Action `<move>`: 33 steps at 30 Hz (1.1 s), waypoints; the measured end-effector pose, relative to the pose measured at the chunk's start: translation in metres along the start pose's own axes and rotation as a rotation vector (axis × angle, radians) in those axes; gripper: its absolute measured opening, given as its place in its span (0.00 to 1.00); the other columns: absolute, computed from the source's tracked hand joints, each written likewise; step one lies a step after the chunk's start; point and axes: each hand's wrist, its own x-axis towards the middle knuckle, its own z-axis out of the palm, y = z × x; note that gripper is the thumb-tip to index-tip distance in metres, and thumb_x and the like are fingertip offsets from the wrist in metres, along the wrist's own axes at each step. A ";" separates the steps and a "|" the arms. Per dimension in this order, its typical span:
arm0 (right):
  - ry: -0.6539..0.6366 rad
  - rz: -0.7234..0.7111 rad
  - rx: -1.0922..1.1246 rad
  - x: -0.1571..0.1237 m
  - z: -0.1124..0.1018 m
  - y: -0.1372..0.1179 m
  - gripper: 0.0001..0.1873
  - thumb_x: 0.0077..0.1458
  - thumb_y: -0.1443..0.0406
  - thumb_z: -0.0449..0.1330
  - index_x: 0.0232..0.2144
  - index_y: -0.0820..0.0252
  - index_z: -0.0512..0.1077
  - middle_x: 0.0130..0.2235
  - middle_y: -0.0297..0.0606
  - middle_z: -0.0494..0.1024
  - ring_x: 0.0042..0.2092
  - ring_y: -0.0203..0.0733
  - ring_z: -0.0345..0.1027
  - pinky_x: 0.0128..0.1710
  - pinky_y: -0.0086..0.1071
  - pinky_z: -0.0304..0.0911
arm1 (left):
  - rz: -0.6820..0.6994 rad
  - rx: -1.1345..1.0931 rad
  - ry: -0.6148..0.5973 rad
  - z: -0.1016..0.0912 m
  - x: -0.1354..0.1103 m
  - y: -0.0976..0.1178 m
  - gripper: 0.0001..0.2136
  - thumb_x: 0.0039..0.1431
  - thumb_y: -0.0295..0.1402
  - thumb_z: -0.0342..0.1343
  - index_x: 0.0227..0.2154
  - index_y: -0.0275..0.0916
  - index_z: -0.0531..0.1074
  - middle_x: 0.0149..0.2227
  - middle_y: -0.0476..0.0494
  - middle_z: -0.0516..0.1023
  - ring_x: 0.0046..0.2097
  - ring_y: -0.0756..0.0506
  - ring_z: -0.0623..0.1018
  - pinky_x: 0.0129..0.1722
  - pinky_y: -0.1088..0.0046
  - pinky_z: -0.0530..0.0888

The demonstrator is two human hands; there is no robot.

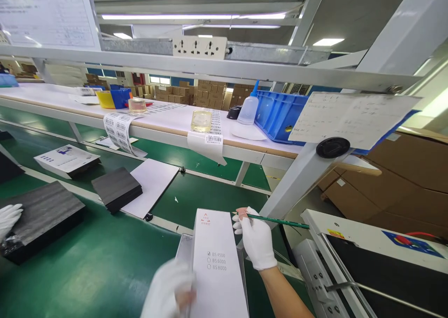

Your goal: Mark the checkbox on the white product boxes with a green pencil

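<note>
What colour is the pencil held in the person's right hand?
Green, with a pinkish eraser end. The pencil shows best in the head view, gripped by the gloved right hand.

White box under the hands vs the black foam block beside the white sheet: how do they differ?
The white box is pale, smooth and printed with a red mark and three checkbox lines; the black foam block is dark, ridged and unprinted. The white box is long and narrow; the foam block is squat and squarish. The left hand and right hand, the latter holding a green pencil, touch the box; nothing touches the block. Both are on the green bench.
</note>
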 end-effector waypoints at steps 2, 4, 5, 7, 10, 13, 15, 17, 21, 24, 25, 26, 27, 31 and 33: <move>0.017 -0.079 -0.032 0.004 -0.004 -0.007 0.32 0.55 0.37 0.55 0.34 0.60 0.71 0.30 0.46 0.77 0.27 0.44 0.70 0.26 0.36 0.69 | -0.003 0.058 0.031 0.000 0.057 -0.027 0.19 0.56 0.41 0.55 0.51 0.57 0.71 0.51 0.48 0.79 0.53 0.36 0.79 0.46 0.51 0.82; 0.018 -0.169 -0.064 0.011 -0.007 -0.019 0.30 0.58 0.39 0.53 0.37 0.60 0.71 0.32 0.46 0.78 0.28 0.44 0.71 0.27 0.36 0.69 | 0.004 0.103 0.127 0.002 0.127 -0.049 0.14 0.61 0.37 0.54 0.49 0.48 0.71 0.52 0.42 0.78 0.55 0.38 0.77 0.54 0.51 0.77; 0.012 -0.227 -0.080 0.016 -0.007 -0.028 0.29 0.61 0.41 0.52 0.39 0.60 0.72 0.33 0.45 0.79 0.28 0.44 0.71 0.28 0.37 0.70 | 0.026 0.129 0.202 0.003 0.162 -0.056 0.11 0.62 0.37 0.55 0.47 0.45 0.71 0.50 0.40 0.79 0.55 0.38 0.77 0.56 0.52 0.75; 0.010 -0.410 -0.153 0.029 -0.006 -0.049 0.24 0.65 0.47 0.51 0.44 0.59 0.73 0.38 0.45 0.80 0.31 0.45 0.73 0.34 0.38 0.71 | 0.097 0.172 0.330 0.006 0.228 -0.065 0.11 0.62 0.40 0.55 0.43 0.40 0.71 0.49 0.37 0.79 0.55 0.38 0.76 0.57 0.54 0.73; 0.113 -0.851 -0.390 0.057 -0.001 -0.086 0.17 0.68 0.57 0.52 0.47 0.59 0.74 0.44 0.45 0.80 0.43 0.48 0.74 0.46 0.40 0.68 | 0.147 0.247 0.381 0.013 0.292 -0.069 0.16 0.60 0.45 0.57 0.40 0.37 0.72 0.44 0.36 0.79 0.50 0.37 0.77 0.52 0.57 0.73; 0.249 -1.166 -0.650 0.089 0.007 -0.120 0.14 0.68 0.63 0.51 0.42 0.61 0.75 0.40 0.44 0.79 0.43 0.49 0.71 0.45 0.40 0.63 | 0.099 0.356 0.326 0.019 0.313 -0.075 0.19 0.56 0.51 0.60 0.36 0.37 0.73 0.36 0.39 0.78 0.42 0.37 0.77 0.46 0.57 0.72; 0.274 -1.225 -0.799 0.106 0.015 -0.136 0.14 0.67 0.67 0.50 0.40 0.62 0.76 0.37 0.43 0.79 0.39 0.48 0.68 0.40 0.39 0.59 | 0.101 0.376 0.323 0.023 0.312 -0.079 0.20 0.55 0.52 0.60 0.34 0.38 0.72 0.35 0.40 0.78 0.40 0.38 0.77 0.45 0.58 0.71; 0.296 -1.219 -0.920 0.116 0.023 -0.147 0.13 0.66 0.66 0.52 0.39 0.60 0.76 0.36 0.41 0.78 0.37 0.49 0.65 0.35 0.40 0.53 | 0.122 0.359 0.339 0.024 0.310 -0.083 0.19 0.55 0.52 0.60 0.33 0.38 0.72 0.35 0.40 0.78 0.40 0.39 0.76 0.46 0.58 0.71; 0.343 -1.175 -1.050 0.121 0.034 -0.155 0.13 0.66 0.59 0.57 0.35 0.58 0.77 0.34 0.41 0.77 0.34 0.48 0.59 0.31 0.39 0.43 | 0.126 0.343 0.344 0.024 0.309 -0.086 0.19 0.53 0.52 0.61 0.33 0.39 0.71 0.36 0.40 0.78 0.41 0.39 0.76 0.51 0.56 0.70; 0.344 -1.147 -1.059 0.122 0.036 -0.154 0.13 0.65 0.58 0.58 0.33 0.58 0.77 0.31 0.42 0.75 0.33 0.47 0.57 0.31 0.39 0.40 | 0.124 0.340 0.341 0.025 0.308 -0.086 0.19 0.54 0.52 0.61 0.34 0.39 0.71 0.37 0.39 0.78 0.42 0.39 0.76 0.55 0.54 0.69; 0.343 -1.145 -1.055 0.123 0.036 -0.154 0.13 0.65 0.58 0.58 0.33 0.58 0.78 0.31 0.42 0.75 0.33 0.47 0.57 0.31 0.39 0.40 | 0.124 0.340 0.342 0.026 0.308 -0.085 0.19 0.54 0.52 0.60 0.34 0.39 0.71 0.38 0.39 0.78 0.43 0.38 0.76 0.55 0.54 0.69; 0.343 -1.152 -1.052 0.124 0.037 -0.154 0.13 0.65 0.59 0.57 0.33 0.58 0.77 0.32 0.42 0.74 0.33 0.47 0.57 0.31 0.39 0.40 | 0.125 0.342 0.342 0.027 0.307 -0.085 0.19 0.55 0.52 0.60 0.35 0.39 0.71 0.38 0.38 0.78 0.43 0.38 0.76 0.54 0.54 0.69; 0.343 -1.165 -1.048 0.125 0.037 -0.154 0.12 0.64 0.61 0.57 0.32 0.58 0.77 0.31 0.42 0.74 0.33 0.48 0.57 0.31 0.39 0.41 | 0.125 0.346 0.340 0.027 0.306 -0.084 0.19 0.55 0.52 0.60 0.35 0.39 0.71 0.39 0.38 0.78 0.43 0.38 0.76 0.53 0.54 0.69; 0.328 -1.297 -0.983 0.115 0.039 -0.153 0.13 0.63 0.68 0.53 0.31 0.58 0.76 0.31 0.42 0.74 0.34 0.47 0.58 0.33 0.39 0.46 | 0.112 0.378 0.276 0.020 0.308 -0.083 0.24 0.50 0.55 0.62 0.37 0.38 0.71 0.40 0.36 0.78 0.45 0.35 0.76 0.51 0.53 0.71; 0.266 -1.344 -0.837 0.098 0.039 -0.145 0.14 0.65 0.68 0.51 0.33 0.59 0.76 0.31 0.41 0.75 0.34 0.46 0.61 0.35 0.38 0.51 | 0.145 0.367 0.205 0.012 0.309 -0.084 0.28 0.45 0.56 0.66 0.40 0.37 0.71 0.44 0.35 0.78 0.49 0.33 0.76 0.56 0.50 0.69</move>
